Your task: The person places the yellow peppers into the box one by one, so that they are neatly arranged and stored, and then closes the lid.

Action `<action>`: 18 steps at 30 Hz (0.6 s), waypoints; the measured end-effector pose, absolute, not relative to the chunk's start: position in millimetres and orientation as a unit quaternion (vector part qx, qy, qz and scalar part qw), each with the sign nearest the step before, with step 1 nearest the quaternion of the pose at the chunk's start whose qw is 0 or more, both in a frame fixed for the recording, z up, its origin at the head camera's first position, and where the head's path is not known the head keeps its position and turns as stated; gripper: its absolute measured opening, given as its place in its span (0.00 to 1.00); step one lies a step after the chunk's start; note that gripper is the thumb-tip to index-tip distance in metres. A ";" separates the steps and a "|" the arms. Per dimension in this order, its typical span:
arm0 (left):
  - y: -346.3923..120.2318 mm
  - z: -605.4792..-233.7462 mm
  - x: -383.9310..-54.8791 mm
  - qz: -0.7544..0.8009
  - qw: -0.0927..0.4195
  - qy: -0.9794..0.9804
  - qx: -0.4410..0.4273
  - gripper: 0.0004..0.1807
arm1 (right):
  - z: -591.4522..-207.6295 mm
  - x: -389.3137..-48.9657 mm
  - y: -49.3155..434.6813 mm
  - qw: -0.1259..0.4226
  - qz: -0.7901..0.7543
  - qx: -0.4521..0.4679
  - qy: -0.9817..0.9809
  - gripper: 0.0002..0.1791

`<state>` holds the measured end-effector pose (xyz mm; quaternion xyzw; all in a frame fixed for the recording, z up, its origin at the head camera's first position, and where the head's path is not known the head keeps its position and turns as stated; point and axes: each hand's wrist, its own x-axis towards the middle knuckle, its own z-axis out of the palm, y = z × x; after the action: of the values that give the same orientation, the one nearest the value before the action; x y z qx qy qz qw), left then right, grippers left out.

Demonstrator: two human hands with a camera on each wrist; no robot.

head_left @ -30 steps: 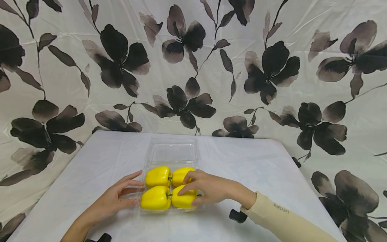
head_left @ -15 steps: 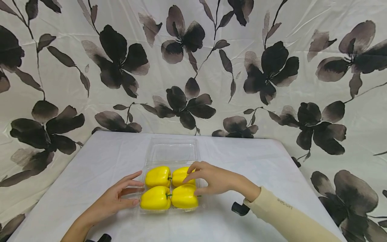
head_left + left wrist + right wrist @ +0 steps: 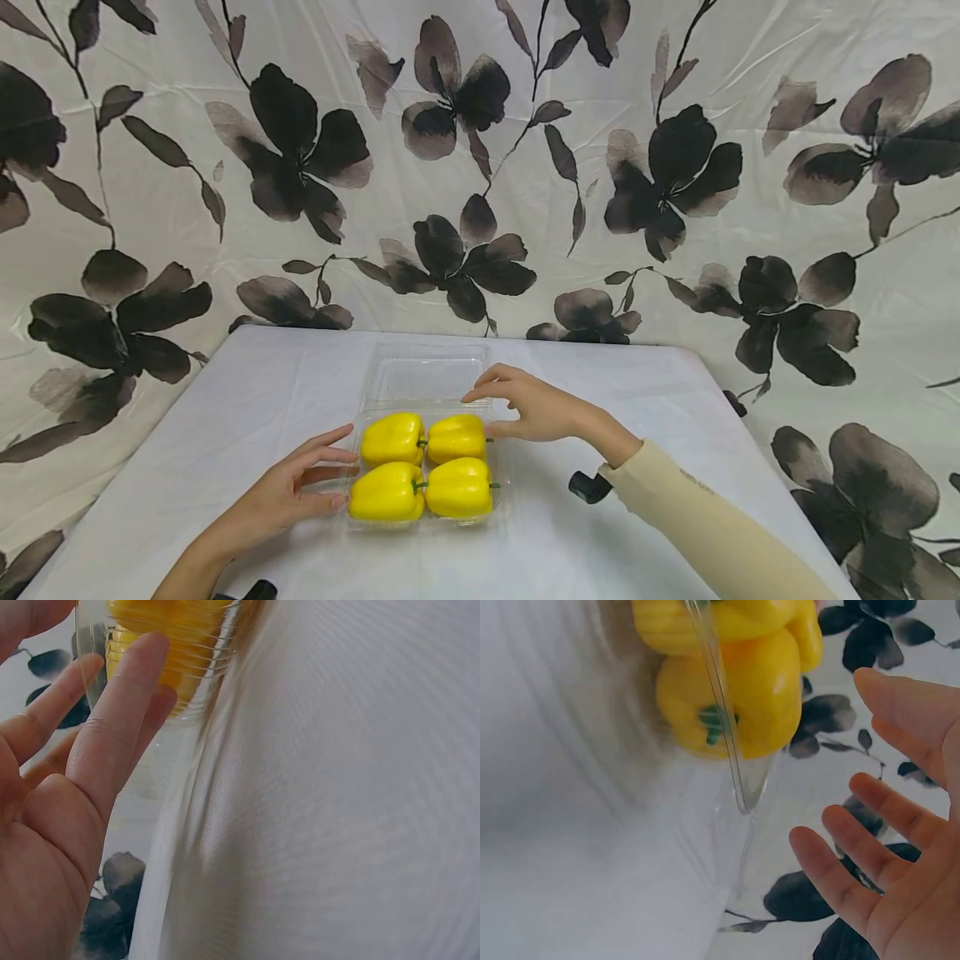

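Several yellow bell peppers with green stems sit in two rows in a clear plastic clamshell box. Its transparent lid lies folded back on the far side. My left hand has its fingers spread along the box's left side. In the left wrist view, those fingertips are right at the ridged clear wall. Over the box's far right corner, near the hinge, hovers my right hand, fingers extended and holding nothing. The right wrist view shows this hand apart from the peppers and the box rim.
A white cloth covers the table under the box. Behind it hangs a pale curtain with dark flower prints. A black wrist camera sits below the right wrist, and another black one is near the left wrist.
My right hand has moved off the near right pepper, away from me, to the box's far right corner beside the lid. The left hand and the peppers have stayed put.
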<state>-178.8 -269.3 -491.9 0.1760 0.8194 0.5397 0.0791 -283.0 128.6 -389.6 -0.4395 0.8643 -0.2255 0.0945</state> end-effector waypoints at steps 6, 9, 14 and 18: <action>-268.5 -490.9 -178.5 0.541 0.084 0.819 0.169 0.26 | -393.2 -300.7 129.3 0.092 -0.248 -0.419 0.869 0.27; -268.4 -490.9 -178.4 0.540 0.086 0.820 0.168 0.26 | -395.5 -307.9 130.2 0.090 -0.260 -0.408 0.871 0.28; -268.6 -491.0 -178.6 0.542 0.090 0.818 0.168 0.25 | -396.2 -315.9 131.3 0.084 -0.280 -0.390 0.873 0.29; -268.5 -490.3 -178.2 0.543 0.092 0.819 0.163 0.26 | -399.0 -323.1 132.8 0.072 -0.293 -0.374 0.877 0.28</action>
<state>-178.2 -268.5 -490.3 0.1628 0.8186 0.5430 0.0920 -323.1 132.8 -399.0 -0.3744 0.8770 -0.2926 0.0718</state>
